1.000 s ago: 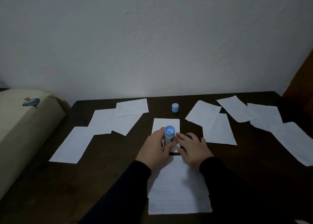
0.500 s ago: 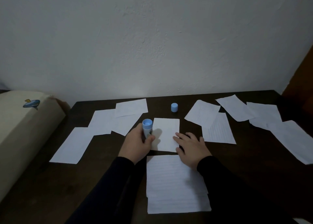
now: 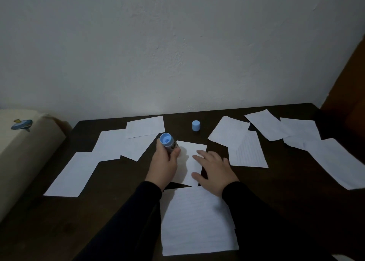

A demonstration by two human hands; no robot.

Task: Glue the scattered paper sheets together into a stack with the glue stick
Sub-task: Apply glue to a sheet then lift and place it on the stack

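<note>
— Head view: where's the glue stick (image 3: 167, 142)?

— In my left hand (image 3: 164, 165), fingers curled round it, tip at the small sheet's (image 3: 192, 162) left edge. My right hand (image 3: 214, 169) lies spread flat on that sheet.

— The risk?

— The sheet could skid or wrinkle if my right hand eases off; the cap (image 3: 196, 125) stands well apart.

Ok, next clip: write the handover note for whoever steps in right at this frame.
Left hand grips the uncapped glue stick, its tip at the small sheet.
Right hand lies flat on that sheet.
The cap stands on the table behind.
A stack lies nearest the person; whether it is glued cannot be seen.
Left: glue the small sheet onto the stack, then the loose sheets on both sides.
</note>
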